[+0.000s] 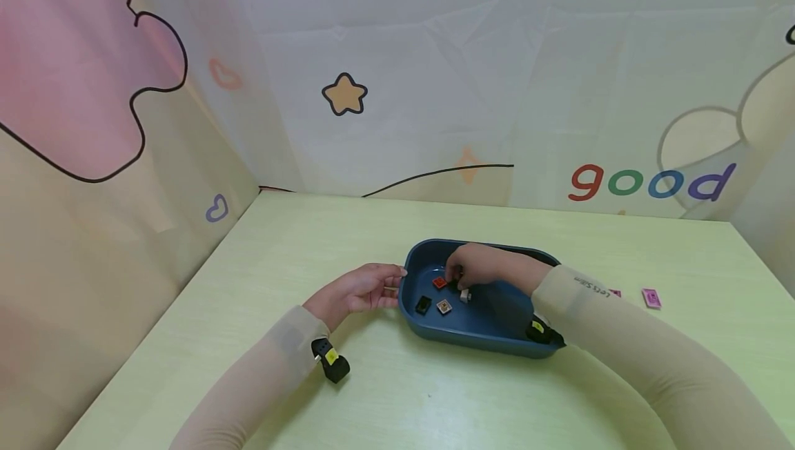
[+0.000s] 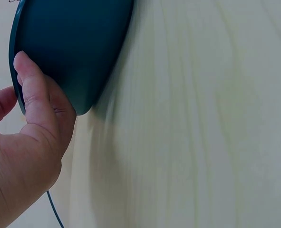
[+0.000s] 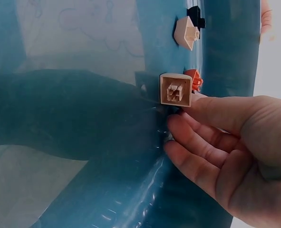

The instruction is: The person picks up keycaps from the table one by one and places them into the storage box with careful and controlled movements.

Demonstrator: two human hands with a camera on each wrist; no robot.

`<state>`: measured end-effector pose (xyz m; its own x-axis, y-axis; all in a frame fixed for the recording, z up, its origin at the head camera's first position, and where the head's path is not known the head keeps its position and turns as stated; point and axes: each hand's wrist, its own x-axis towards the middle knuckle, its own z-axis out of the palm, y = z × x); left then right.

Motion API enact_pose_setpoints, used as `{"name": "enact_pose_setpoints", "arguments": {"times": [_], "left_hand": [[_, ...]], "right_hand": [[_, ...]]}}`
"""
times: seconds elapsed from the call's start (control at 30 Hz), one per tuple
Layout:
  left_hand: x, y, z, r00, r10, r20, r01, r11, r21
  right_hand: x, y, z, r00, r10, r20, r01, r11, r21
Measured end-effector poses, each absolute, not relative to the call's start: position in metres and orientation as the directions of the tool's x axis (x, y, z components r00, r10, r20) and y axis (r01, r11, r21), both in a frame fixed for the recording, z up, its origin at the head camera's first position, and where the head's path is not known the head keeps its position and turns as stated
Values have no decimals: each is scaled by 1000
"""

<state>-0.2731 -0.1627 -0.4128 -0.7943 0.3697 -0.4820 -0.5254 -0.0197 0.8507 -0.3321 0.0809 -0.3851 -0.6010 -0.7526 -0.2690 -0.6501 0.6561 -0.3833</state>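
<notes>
A dark blue tray [image 1: 484, 345] stands on the table, its left end at my left hand [image 1: 366, 288]. In the left wrist view, the thumb is at the rim while the other fingers lie against the outer wall. My right hand [image 1: 481, 265] reaches into the tray, thumb and fingers bent together at a white keycap [image 3: 175, 90] whose hollow underside faces the wrist camera. A dark piece [image 1: 454, 286] shows by the fingertips, partly hidden. Nearby lie a red keycap [image 1: 439, 282], a beige keycap [image 1: 444, 306] and a black keycap [image 1: 423, 305].
Two pink pieces lie right of the tray; one pink piece [image 1: 651, 298] is in full sight, the other pink piece [image 1: 615, 292] is partly covered by the right sleeve [image 1: 621, 326]. A printed cloth backdrop [image 1: 422, 91] rises behind the pale table [image 1: 310, 229].
</notes>
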Motion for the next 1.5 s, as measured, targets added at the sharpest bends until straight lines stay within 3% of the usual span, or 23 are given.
{"name": "enact_pose_setpoints", "arguments": {"times": [0.63,1.5], "left_hand": [[-273,-162,-413,-795,370,-481,-524,-16,852],[-273,-161,-414,-796,365,-483,-522,-9,853]], "right_hand": [[-332,83,-378,-611,-741,-278,-627,668,-401],[-324,99,-349,-626,-733,-268,-651,679,-338]]}}
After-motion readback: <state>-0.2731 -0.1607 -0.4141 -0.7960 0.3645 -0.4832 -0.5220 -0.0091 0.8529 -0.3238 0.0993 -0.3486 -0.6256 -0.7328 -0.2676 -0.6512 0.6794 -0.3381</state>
